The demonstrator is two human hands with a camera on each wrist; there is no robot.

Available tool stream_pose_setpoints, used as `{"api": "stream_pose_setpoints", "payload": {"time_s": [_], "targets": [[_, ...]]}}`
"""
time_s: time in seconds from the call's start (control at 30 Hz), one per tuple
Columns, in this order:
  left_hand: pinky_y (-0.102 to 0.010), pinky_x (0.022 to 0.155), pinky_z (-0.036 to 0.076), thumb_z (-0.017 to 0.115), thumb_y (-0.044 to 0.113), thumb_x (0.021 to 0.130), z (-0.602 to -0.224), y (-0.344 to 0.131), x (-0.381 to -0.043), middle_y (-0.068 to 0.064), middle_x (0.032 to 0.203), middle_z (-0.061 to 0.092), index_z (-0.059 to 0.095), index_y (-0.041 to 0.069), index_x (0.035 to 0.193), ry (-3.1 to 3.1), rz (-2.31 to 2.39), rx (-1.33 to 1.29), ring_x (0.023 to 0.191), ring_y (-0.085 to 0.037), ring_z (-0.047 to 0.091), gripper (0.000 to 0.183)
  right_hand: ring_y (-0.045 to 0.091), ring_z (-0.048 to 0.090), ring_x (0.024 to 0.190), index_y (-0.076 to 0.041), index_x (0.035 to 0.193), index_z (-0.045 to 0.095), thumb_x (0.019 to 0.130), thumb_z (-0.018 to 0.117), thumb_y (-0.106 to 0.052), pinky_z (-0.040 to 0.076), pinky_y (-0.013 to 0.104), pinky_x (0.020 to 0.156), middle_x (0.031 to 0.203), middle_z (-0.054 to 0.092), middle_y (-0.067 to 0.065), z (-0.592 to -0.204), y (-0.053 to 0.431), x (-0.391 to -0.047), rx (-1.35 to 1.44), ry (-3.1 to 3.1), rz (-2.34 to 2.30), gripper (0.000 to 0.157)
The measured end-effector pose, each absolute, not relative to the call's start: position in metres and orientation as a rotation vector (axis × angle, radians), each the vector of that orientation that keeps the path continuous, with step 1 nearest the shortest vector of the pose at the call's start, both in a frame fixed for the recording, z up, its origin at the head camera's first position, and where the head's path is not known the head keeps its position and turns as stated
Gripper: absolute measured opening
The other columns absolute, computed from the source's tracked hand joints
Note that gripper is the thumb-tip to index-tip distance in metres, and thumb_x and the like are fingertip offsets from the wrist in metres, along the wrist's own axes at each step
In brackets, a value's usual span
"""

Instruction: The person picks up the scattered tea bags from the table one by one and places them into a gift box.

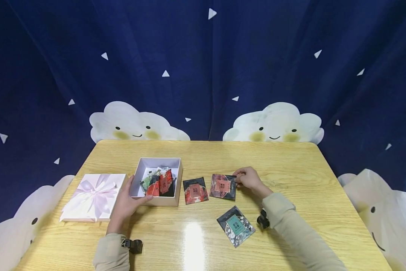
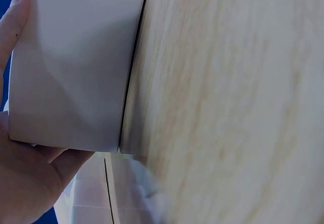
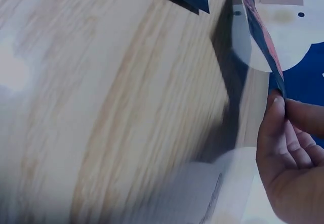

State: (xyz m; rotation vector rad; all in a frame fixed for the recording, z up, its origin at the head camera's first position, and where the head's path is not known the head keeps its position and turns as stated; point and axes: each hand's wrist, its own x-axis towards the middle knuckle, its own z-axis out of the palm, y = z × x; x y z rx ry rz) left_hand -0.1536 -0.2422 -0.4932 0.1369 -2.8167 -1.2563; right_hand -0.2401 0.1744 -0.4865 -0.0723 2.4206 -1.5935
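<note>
My left hand [image 1: 126, 201] grips the near left corner of an open white box [image 1: 169, 202], with the thumb along its front rim. The same hand [image 2: 30, 178] spans the corner of the box's pale wall [image 2: 76, 72] in the left wrist view. Red, black and green sachets [image 1: 164, 182] lean inside the box. My right hand [image 1: 251, 179] pinches the right edge of a dark red and black sachet [image 1: 222, 186]. In the right wrist view, thumb and forefinger of this hand [image 3: 291, 158] hold the sachet [image 3: 266, 44] nearly edge-on, raised off the table.
A red and black sachet [image 1: 196, 191] lies between the box and the pinched one. Nearer me is a black sachet with a green label [image 1: 236, 226]. Left of the box sits a white lid with a pale ribbon bow [image 1: 94, 197]. A dark blue curtain [image 1: 196, 49] hangs behind the wooden table [image 1: 291, 162].
</note>
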Motion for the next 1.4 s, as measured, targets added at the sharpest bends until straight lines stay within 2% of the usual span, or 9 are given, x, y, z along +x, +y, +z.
{"api": "stream_pose_setpoints", "payload": {"time_s": [0.23, 0.47, 0.6, 1.03, 1.1, 1.23, 1.4], "targets": [[-0.058, 0.101, 0.024, 0.079, 0.043, 0.065, -0.494, -0.243, -0.154, -0.031, 0.143, 0.019, 0.014, 0.001, 0.145, -2.816, -1.252, 0.137, 0.126, -0.048, 0.025, 0.111, 0.017, 0.059, 0.062, 0.015, 0.106, 0.057, 0.086, 0.051, 0.008, 0.055, 0.038, 0.063, 0.068, 0.054, 0.008, -0.482, 0.178, -0.241, -0.073, 2.406, -1.619, 0.022], [-0.058, 0.101, 0.026, 0.079, 0.043, 0.066, -0.494, -0.243, -0.154, -0.03, 0.142, 0.022, 0.014, 0.002, 0.145, -2.816, -1.241, 0.139, 0.125, -0.048, 0.027, 0.11, 0.016, 0.06, 0.063, 0.014, 0.106, 0.058, 0.087, 0.049, 0.007, 0.054, 0.046, 0.07, 0.081, 0.062, 0.015, -0.474, 0.175, -0.241, -0.064, 2.37, -1.71, 0.022], [-0.057, 0.101, 0.026, 0.078, 0.043, 0.066, -0.494, -0.243, -0.154, -0.03, 0.142, 0.022, 0.013, 0.003, 0.145, -2.818, -1.246, 0.142, 0.125, -0.047, 0.027, 0.11, 0.017, 0.06, 0.064, 0.013, 0.104, 0.058, 0.087, 0.051, 0.005, 0.052, 0.048, 0.073, 0.079, 0.062, 0.013, -0.468, 0.169, -0.242, -0.064, 2.326, -1.757, 0.021], [-0.058, 0.101, 0.024, 0.078, 0.043, 0.066, -0.494, -0.245, -0.154, -0.03, 0.143, 0.019, 0.013, 0.0, 0.144, -2.818, -1.243, 0.125, 0.126, -0.048, 0.025, 0.11, 0.011, 0.058, 0.056, 0.015, 0.102, 0.059, 0.081, 0.057, 0.01, 0.055, 0.027, 0.057, 0.077, 0.064, 0.01, -0.445, 0.103, -0.246, -0.11, 2.158, -1.883, 0.022], [-0.058, 0.101, 0.024, 0.078, 0.043, 0.066, -0.494, -0.245, -0.154, -0.03, 0.143, 0.019, 0.013, 0.001, 0.145, -2.82, -1.239, 0.128, 0.126, -0.048, 0.025, 0.111, 0.011, 0.058, 0.056, 0.015, 0.101, 0.059, 0.081, 0.057, 0.009, 0.055, 0.03, 0.059, 0.078, 0.065, 0.012, -0.443, 0.091, -0.247, -0.147, 2.15, -1.889, 0.02], [-0.059, 0.101, 0.024, 0.078, 0.044, 0.066, -0.494, -0.245, -0.154, -0.031, 0.144, 0.018, 0.012, 0.001, 0.145, -2.826, -1.231, 0.132, 0.126, -0.049, 0.025, 0.111, 0.011, 0.059, 0.056, 0.013, 0.1, 0.061, 0.081, 0.058, 0.008, 0.054, 0.045, 0.07, 0.079, 0.065, 0.014, -0.44, 0.068, -0.246, -0.211, 2.16, -1.858, 0.019], [-0.059, 0.102, 0.022, 0.079, 0.043, 0.066, -0.493, -0.244, -0.154, -0.03, 0.145, 0.015, 0.01, 0.002, 0.145, -2.825, -1.244, 0.126, 0.126, -0.049, 0.023, 0.113, 0.014, 0.062, 0.056, 0.011, 0.097, 0.063, 0.08, 0.058, 0.009, 0.055, 0.041, 0.066, 0.077, 0.066, 0.015, -0.441, 0.046, -0.246, -0.233, 2.197, -1.82, 0.018]]}}
